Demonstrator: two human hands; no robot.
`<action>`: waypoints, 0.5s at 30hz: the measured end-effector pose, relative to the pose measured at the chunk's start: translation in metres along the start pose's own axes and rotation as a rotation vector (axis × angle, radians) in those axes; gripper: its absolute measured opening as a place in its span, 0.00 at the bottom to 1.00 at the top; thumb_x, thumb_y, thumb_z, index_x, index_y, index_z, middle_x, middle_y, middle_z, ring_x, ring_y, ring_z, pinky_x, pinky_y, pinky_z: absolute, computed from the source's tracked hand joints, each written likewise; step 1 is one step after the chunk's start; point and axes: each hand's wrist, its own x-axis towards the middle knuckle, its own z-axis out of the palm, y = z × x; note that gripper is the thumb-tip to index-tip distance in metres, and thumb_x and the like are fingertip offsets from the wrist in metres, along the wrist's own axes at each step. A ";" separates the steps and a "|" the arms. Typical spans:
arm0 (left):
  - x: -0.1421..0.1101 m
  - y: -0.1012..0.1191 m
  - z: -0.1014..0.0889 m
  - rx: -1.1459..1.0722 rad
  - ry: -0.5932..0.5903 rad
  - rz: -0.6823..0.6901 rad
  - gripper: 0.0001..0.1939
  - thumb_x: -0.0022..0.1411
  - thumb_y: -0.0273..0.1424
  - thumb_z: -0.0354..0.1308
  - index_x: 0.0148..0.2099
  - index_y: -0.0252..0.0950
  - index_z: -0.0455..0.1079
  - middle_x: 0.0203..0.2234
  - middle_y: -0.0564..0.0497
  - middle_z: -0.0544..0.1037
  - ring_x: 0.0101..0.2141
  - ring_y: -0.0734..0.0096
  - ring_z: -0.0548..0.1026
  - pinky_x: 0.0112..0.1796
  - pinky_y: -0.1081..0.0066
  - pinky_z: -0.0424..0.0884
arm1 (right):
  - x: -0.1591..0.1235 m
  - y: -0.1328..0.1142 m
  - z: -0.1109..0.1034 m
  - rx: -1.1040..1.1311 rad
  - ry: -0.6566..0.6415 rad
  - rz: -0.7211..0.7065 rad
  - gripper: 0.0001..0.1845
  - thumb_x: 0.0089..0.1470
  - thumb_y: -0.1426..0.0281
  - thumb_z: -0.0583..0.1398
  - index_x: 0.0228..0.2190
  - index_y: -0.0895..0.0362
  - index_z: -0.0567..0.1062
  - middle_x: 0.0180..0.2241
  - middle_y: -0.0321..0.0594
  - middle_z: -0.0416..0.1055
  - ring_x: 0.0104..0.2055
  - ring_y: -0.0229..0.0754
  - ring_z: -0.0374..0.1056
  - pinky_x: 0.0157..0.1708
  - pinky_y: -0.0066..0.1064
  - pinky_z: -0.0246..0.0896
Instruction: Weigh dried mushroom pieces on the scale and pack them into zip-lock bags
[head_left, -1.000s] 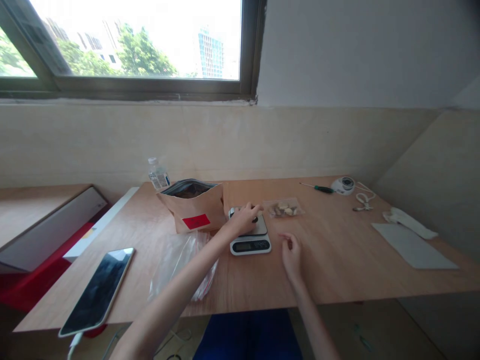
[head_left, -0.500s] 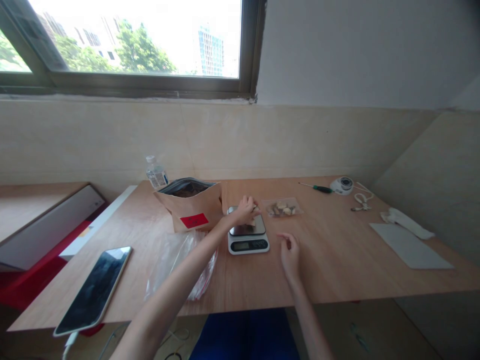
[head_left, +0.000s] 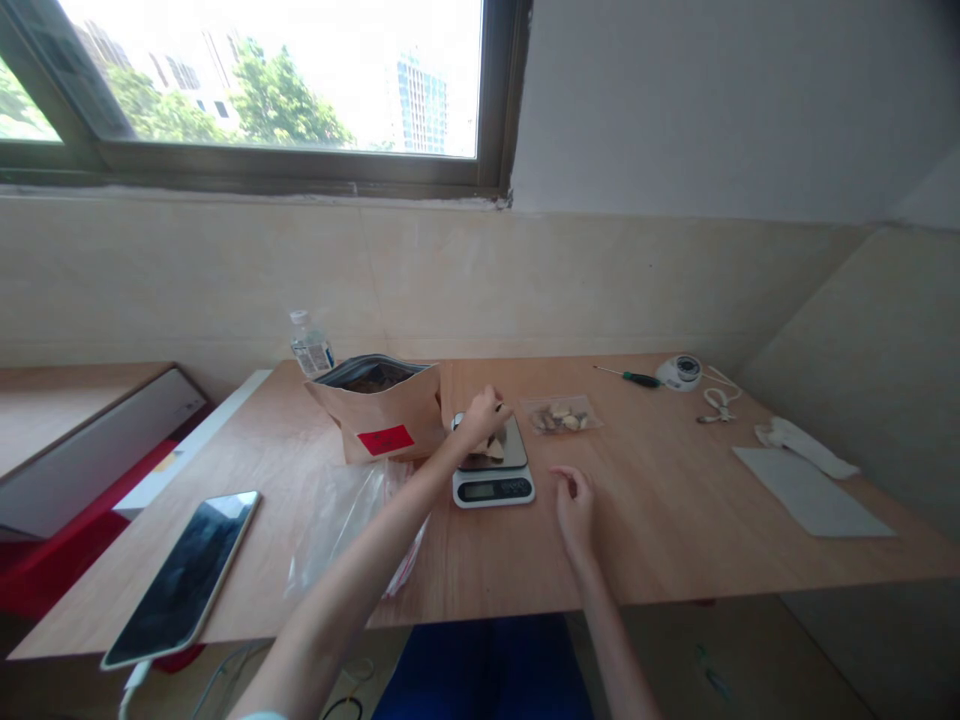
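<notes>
My left hand (head_left: 484, 415) is over the steel pan of a small white digital kitchen scale (head_left: 493, 490), fingers bent together. Whatever they may hold is too small to make out. Pale tan dried slices (head_left: 491, 449) lie on the pan under the hand, partly hidden by it. My right hand (head_left: 574, 505) rests on the table to the right of the scale, fingers loosely curved with a gap at the thumb, holding nothing. Behind it lies a clear plastic bag of similar pieces (head_left: 562, 415). Left of the scale stands an unsealed brown paper pouch (head_left: 390, 410) with a red label and dark contents.
Clear zip bags (head_left: 337, 525) lie under my left forearm. A phone (head_left: 184, 580) on a cable is at the front left, a water bottle (head_left: 311, 345) behind the pouch. At right are a screwdriver (head_left: 637, 379), a white camera (head_left: 682, 372) and a white sheet (head_left: 814, 490).
My left hand has shifted slightly over the pan, showing more of the pale slices beneath it. My right hand stays in nearly the same place. The whole view has shifted slightly.
</notes>
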 end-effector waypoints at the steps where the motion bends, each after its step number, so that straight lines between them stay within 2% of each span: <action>1: -0.001 0.000 0.001 0.023 -0.005 0.000 0.12 0.58 0.31 0.54 0.44 0.32 0.63 0.40 0.36 0.75 0.43 0.55 0.73 0.42 0.63 0.67 | 0.000 0.000 0.000 0.000 -0.001 -0.002 0.11 0.48 0.69 0.52 0.27 0.56 0.74 0.31 0.42 0.69 0.36 0.46 0.64 0.38 0.36 0.58; 4: -0.007 0.008 -0.002 0.077 0.000 0.032 0.12 0.56 0.28 0.56 0.43 0.30 0.65 0.40 0.34 0.74 0.45 0.50 0.72 0.44 0.59 0.65 | 0.000 0.000 -0.001 0.000 0.000 -0.008 0.11 0.48 0.70 0.51 0.28 0.56 0.73 0.31 0.42 0.69 0.37 0.46 0.64 0.38 0.36 0.58; 7: -0.022 0.026 -0.023 0.091 0.081 0.117 0.16 0.61 0.30 0.51 0.51 0.31 0.61 0.48 0.35 0.70 0.50 0.53 0.68 0.49 0.59 0.62 | 0.000 -0.001 -0.001 -0.003 0.000 -0.013 0.11 0.48 0.70 0.51 0.28 0.56 0.73 0.32 0.42 0.69 0.36 0.46 0.64 0.38 0.36 0.58; 10: -0.048 0.048 -0.066 0.064 0.244 0.226 0.18 0.66 0.30 0.41 0.57 0.34 0.55 0.53 0.40 0.65 0.53 0.65 0.65 0.52 0.66 0.59 | 0.000 -0.001 -0.002 -0.006 -0.006 -0.016 0.11 0.49 0.70 0.51 0.28 0.56 0.73 0.32 0.42 0.69 0.37 0.46 0.64 0.38 0.35 0.59; 12: -0.069 0.057 -0.104 0.030 0.556 0.328 0.15 0.65 0.30 0.41 0.52 0.33 0.59 0.47 0.42 0.69 0.46 0.67 0.69 0.48 0.69 0.63 | -0.001 -0.001 -0.002 -0.008 -0.012 -0.018 0.11 0.49 0.69 0.51 0.27 0.56 0.73 0.32 0.42 0.69 0.37 0.46 0.64 0.38 0.36 0.59; 13: -0.079 0.058 -0.124 0.052 0.677 0.303 0.13 0.64 0.28 0.41 0.49 0.34 0.61 0.44 0.43 0.70 0.43 0.68 0.70 0.46 0.69 0.65 | -0.001 -0.001 -0.002 -0.008 -0.014 -0.018 0.11 0.49 0.70 0.51 0.27 0.56 0.73 0.32 0.42 0.70 0.37 0.46 0.64 0.39 0.36 0.59; 14: -0.087 0.057 -0.142 0.106 0.742 0.251 0.13 0.62 0.25 0.42 0.46 0.34 0.64 0.42 0.44 0.71 0.41 0.68 0.71 0.44 0.69 0.66 | -0.001 -0.001 -0.002 -0.008 -0.016 -0.018 0.11 0.49 0.70 0.51 0.27 0.56 0.73 0.32 0.42 0.70 0.37 0.46 0.64 0.39 0.36 0.58; 15: -0.094 0.053 -0.159 0.182 0.731 0.175 0.13 0.60 0.24 0.42 0.42 0.35 0.66 0.39 0.45 0.72 0.39 0.67 0.72 0.43 0.68 0.66 | -0.001 -0.001 -0.002 -0.008 -0.016 -0.017 0.11 0.48 0.70 0.51 0.27 0.56 0.73 0.32 0.42 0.69 0.37 0.46 0.64 0.39 0.36 0.58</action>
